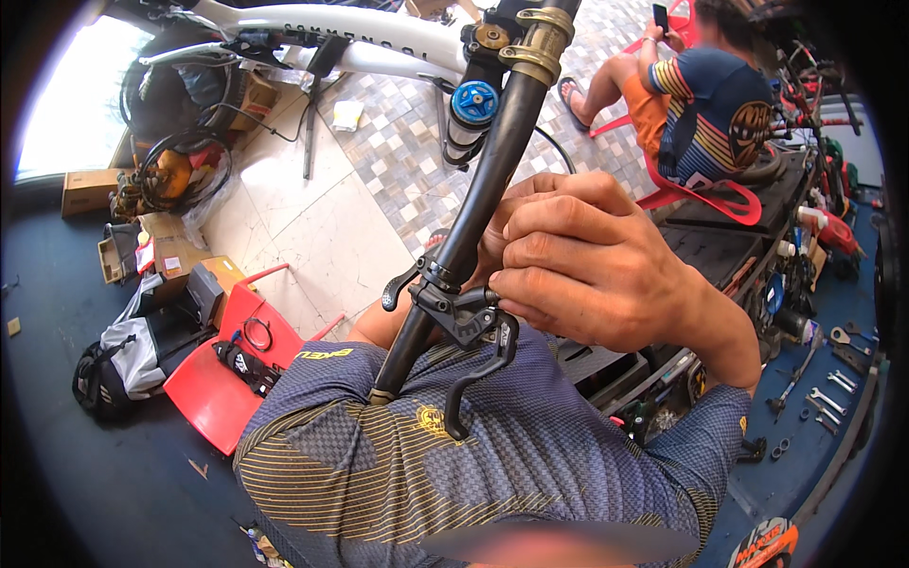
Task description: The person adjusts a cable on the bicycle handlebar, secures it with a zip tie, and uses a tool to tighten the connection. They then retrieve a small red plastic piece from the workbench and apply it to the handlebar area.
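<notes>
A black bicycle handlebar (475, 204) runs down the middle toward my chest. Clamped on it is a black brake lever (478, 383), its blade hanging down to the right. A small thumb lever (401, 286) sticks out on the bar's left side. My right hand (587, 260) is closed just right of the bar, fingers curled and pressed together beside the end of the brake lever's body. What it pinches is hidden. My left hand (490, 248) is mostly covered by the bar and the right hand; only a bit of it shows, and its forearm passes behind the bar.
The white bike frame (379, 30) and a blue-capped fork top (473, 101) stand ahead. At the right, a person (715, 104) with a phone sits on a red chair (729, 204). Another red chair (222, 379) holds small parts at left. Wrenches (828, 402) hang far right.
</notes>
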Demonstrator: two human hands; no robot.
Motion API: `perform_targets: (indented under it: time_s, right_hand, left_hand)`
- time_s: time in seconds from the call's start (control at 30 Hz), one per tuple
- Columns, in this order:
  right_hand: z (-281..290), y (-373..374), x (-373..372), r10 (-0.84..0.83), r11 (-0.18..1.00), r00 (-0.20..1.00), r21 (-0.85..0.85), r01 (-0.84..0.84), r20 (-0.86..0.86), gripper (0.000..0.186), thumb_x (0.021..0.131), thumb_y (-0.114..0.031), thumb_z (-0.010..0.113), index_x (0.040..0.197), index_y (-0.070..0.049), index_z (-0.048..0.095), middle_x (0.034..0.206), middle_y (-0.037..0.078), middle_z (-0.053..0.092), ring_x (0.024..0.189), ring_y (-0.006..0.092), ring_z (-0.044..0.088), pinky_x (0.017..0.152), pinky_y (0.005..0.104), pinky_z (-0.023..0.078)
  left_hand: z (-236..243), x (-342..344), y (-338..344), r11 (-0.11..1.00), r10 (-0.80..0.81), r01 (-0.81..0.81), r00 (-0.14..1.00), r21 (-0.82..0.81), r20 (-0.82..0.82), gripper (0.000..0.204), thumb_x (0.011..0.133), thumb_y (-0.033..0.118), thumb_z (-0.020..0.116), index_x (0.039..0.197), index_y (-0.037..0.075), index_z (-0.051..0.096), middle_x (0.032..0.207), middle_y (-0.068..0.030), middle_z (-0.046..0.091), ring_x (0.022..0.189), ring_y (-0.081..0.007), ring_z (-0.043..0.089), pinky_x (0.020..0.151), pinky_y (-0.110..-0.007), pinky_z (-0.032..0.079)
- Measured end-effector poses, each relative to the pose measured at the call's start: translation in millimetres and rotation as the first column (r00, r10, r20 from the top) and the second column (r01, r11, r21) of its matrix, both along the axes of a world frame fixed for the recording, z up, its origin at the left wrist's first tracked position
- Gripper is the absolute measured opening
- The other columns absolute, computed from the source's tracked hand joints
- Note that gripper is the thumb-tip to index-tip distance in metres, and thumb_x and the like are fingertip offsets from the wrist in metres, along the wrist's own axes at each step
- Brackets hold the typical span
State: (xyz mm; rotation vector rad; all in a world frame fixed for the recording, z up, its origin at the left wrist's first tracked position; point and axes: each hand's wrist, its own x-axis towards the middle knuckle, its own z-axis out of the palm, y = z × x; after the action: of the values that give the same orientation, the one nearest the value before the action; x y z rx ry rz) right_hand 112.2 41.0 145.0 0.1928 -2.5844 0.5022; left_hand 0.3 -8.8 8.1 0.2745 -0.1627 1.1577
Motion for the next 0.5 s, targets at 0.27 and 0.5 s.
perform_targets:
  time_s: [0.27,0.5]
  right_hand:
    - [-1.7,2.1,7.2,-0.031,0.999,0.997,-0.024,0.032,0.064,0.019,0.077,-0.025,0.076,0.09,-0.012,0.072,0.09,0.001,0.067,0.102,0.0189,0.065,0.094,0.0362,0.046]
    - [2.7,33.5,21.9,-0.042,0.987,0.991,-0.149,0.061,0.128,0.029,0.078,-0.032,0.082,0.101,-0.016,0.072,0.105,-0.003,0.069,0.113,0.0233,0.062,0.097,0.0417,0.043]
  left_hand:
    - [4.9,-0.9,-1.0,1.0,0.006,-0.006,1.0,-0.027,-0.024,0.034,0.105,0.025,0.062,0.131,0.004,0.054,0.115,-0.0058,0.064,0.099,-0.0122,0.067,0.081,-0.028,0.059]
    - [12.2,-3.3,-10.1,0.993,0.021,-0.034,0.994,-0.113,-0.111,0.035,0.105,0.025,0.061,0.133,0.005,0.053,0.118,-0.0062,0.064,0.101,-0.0125,0.068,0.082,-0.028,0.06]
